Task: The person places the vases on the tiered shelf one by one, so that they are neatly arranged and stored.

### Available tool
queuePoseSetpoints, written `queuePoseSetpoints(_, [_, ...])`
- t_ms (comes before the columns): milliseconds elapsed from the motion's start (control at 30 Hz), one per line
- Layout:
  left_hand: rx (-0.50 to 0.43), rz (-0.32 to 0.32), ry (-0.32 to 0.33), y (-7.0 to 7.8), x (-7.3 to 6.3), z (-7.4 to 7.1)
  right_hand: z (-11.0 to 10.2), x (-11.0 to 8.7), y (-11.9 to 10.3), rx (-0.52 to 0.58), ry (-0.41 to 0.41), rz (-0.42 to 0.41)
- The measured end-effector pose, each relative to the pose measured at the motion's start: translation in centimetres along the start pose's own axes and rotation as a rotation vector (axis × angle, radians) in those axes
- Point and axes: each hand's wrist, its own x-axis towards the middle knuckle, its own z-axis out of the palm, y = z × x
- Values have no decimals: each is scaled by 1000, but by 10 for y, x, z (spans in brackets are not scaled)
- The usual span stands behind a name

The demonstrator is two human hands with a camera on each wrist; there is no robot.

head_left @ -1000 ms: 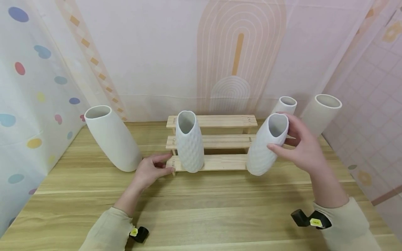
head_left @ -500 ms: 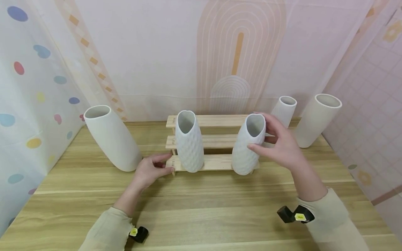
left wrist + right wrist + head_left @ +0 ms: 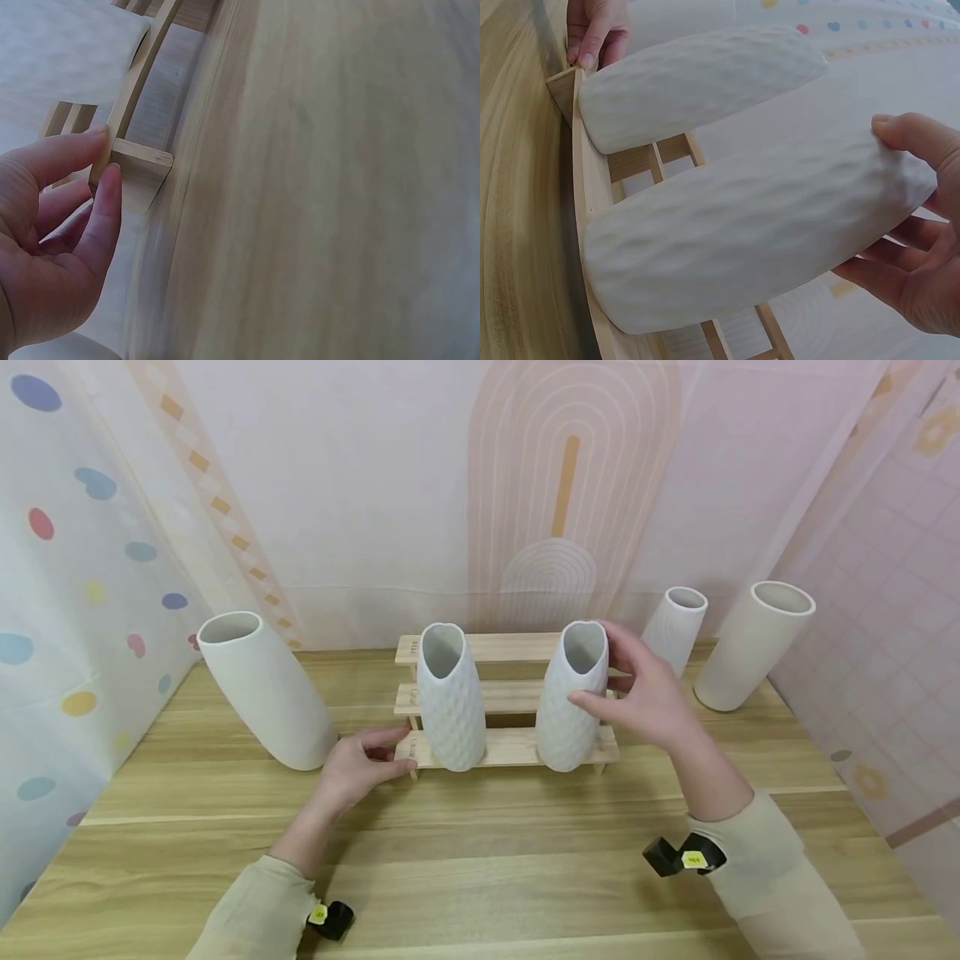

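A three-step wooden rack [image 3: 517,747] stands on the table, and my left hand [image 3: 365,762] pinches the left end of its lowest step. The left wrist view shows the thumb and fingertips [image 3: 111,180] at that slat's end. My right hand [image 3: 637,689] grips a white dimpled vase [image 3: 570,714] near its mouth, thumb in front and fingers behind. This vase is upright, its base at the right part of the lowest step. A matching dimpled vase [image 3: 452,718] stands on the left part of the same step. In the right wrist view the gripped vase [image 3: 742,240] lies nearest the camera.
A large smooth white vase [image 3: 273,697] stands on the table left of my left hand. Beyond my right hand are a small white vase [image 3: 675,631] and a taller cream vase [image 3: 750,652]. A patterned cloth [image 3: 360,502] hangs behind the table [image 3: 480,860].
My right hand has carried its dimpled vase leftward, from beside the rack's right end onto the lowest step, and the vase has become more upright. My left hand stays on the rack.
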Motion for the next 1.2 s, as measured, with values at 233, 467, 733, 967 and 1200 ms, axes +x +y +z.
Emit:
queuePoseSetpoints(233, [-2, -5, -2, 1, 0, -1, 4, 5, -2, 9, -7, 7])
queuePoseSetpoints(467, [7, -6, -2, 2, -1, -2, 5, 7, -1, -2, -15, -4])
queuePoseSetpoints(733, [11, -8, -5, 2, -1, -3, 5, 7, -1, 19, -41, 14])
queuePoseSetpoints(967, [14, -9, -11, 1, -1, -3, 2, 4, 2, 28, -96, 13])
queuePoseSetpoints(1200, [8, -7, -10, 2, -2, -2, -12, -5, 12, 25, -133, 9])
